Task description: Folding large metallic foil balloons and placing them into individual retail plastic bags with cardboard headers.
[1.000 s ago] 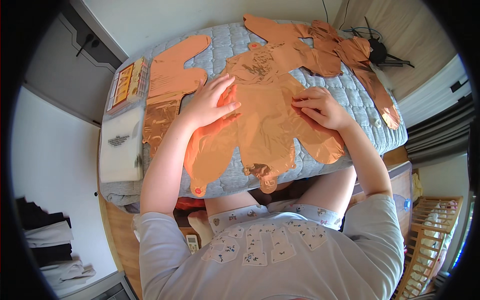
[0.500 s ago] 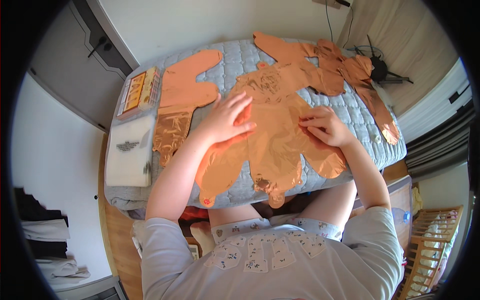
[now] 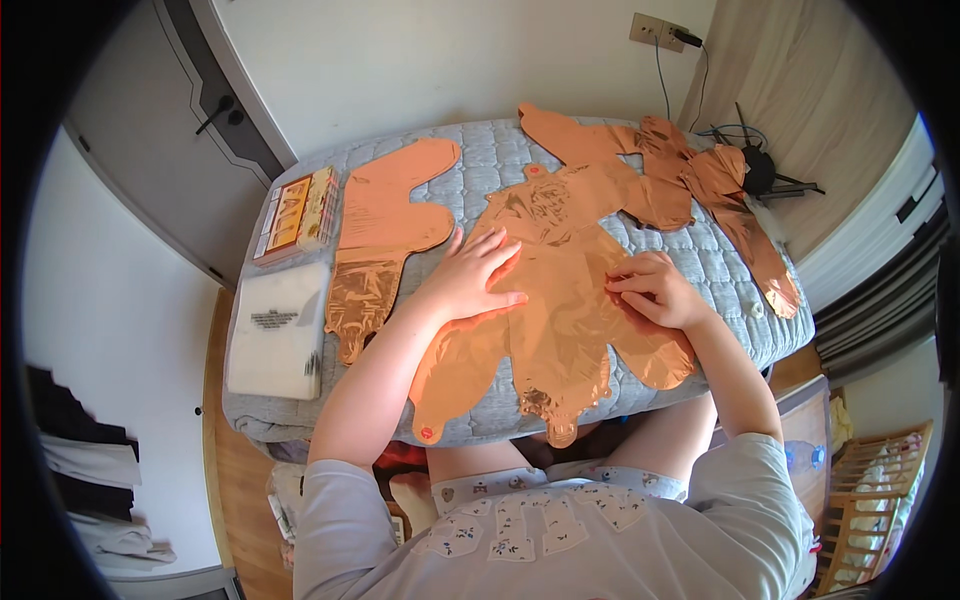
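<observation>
A large flat foil balloon (image 3: 560, 325) in shiny copper lies uninflated across the near part of the quilted bed. My left hand (image 3: 474, 273) rests on its left side, open, with fingers spread and thumb stretched toward the middle. At the balloon's right side, my right hand (image 3: 655, 290) has its fingers bent and closed in a pinch on the foil; the exact fold between the fingertips is partly hidden. Left of my left hand lies another flat copper foil balloon (image 3: 395, 205). More copper foil (image 3: 660, 170) stretches away to the far right, overlapping the large piece.
On the bed's left side are a boxed package (image 3: 295, 215) and a white plastic-wrapped packet (image 3: 275, 330). A black router-like device (image 3: 760, 170) with antennas stands at the far right, near a wall socket (image 3: 655, 32). A wooden slatted rack (image 3: 875, 500) is at lower right.
The whole scene sits lower in the picture and slightly to the right, as the view has tilted up. Both hands keep nearly the same places on the foil balloon.
</observation>
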The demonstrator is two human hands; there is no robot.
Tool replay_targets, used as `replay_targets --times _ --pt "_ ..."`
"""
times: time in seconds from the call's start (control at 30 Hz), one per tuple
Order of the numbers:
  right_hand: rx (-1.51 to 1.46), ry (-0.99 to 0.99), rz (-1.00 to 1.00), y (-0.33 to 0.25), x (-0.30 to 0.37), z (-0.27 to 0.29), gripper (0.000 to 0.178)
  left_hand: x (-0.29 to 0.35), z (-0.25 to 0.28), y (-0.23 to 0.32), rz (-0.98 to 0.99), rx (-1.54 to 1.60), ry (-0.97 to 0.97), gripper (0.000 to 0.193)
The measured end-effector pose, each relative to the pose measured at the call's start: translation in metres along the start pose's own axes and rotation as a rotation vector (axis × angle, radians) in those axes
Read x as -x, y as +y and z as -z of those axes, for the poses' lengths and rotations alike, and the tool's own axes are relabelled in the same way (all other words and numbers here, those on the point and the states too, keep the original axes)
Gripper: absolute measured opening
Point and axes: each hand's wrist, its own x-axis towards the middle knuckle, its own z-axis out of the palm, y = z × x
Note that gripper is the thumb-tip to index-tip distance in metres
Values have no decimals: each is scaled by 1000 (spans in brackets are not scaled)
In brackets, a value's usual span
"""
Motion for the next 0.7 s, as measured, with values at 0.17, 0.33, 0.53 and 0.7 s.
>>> replay_targets --times 0.17,0.33,0.53,0.7 --pt "3 -15 7 0 0 2 23 -2 0 -2 -9 -10 -9 88" --pt "-321 36 -124 11 2 4 23 -3 -2 -2 -25 -10 -2 89" --pt "-255 186 -656 46 -68 30 35 2 -4 -7 -6 -3 16 89" --pt "63 239 -708 125 -122 24 48 -7 -6 -2 -37 -25 24 91"
